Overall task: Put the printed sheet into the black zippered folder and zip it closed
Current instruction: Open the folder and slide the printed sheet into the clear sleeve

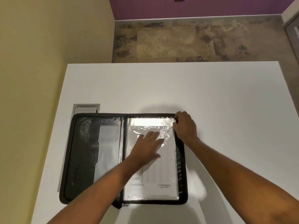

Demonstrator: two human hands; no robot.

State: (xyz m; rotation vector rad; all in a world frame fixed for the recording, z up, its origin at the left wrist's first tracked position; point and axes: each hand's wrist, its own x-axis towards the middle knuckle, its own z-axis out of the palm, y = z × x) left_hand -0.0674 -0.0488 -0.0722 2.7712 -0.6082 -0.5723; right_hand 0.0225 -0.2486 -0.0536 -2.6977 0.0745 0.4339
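Two hands: our left hand lies flat, fingers straight, on printed sheet; right hand pinches far-right corner of folder.

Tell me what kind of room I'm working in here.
Most likely an office or study room, indoors: a white desk with a metal cable hatch set into its top, a tiled floor beyond it, a yellow wall and a purple wall. The black folder lies open on the desk.

I see the black zippered folder lying open and flat on the bench, with the printed sheet in its right half behind glossy clear plastic.
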